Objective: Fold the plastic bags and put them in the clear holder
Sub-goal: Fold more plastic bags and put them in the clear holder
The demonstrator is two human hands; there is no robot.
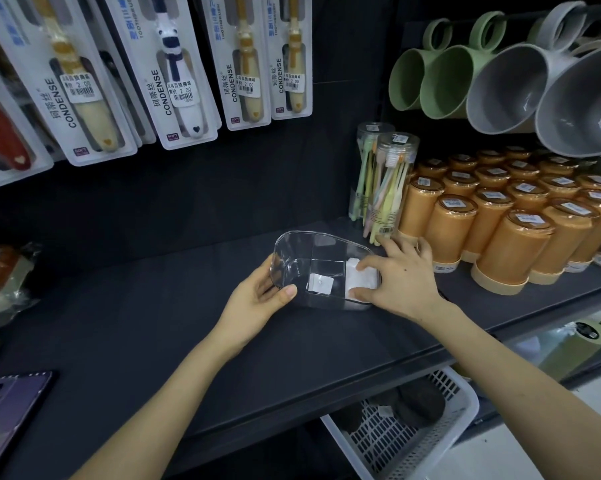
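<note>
Left grip (257, 299) clasps the holder (292, 251) at its 9 o'clock wall, thumb on the near side and fingers curled round the far side. Right grip (399, 278) is spread, palm down, holding nothing; its thumb and forefinger tips press on the bag (361, 280). The bag, folded and white, lies in the holder's 3 o'clock compartment. The holder stands on a dark shelf (153, 306). Toothbrush tubes (392, 181) stand at the holder's 1 o'clock, orange cups (513, 244) at 3 o'clock, and a phone (8, 403) lies at 7 o'clock.
</note>
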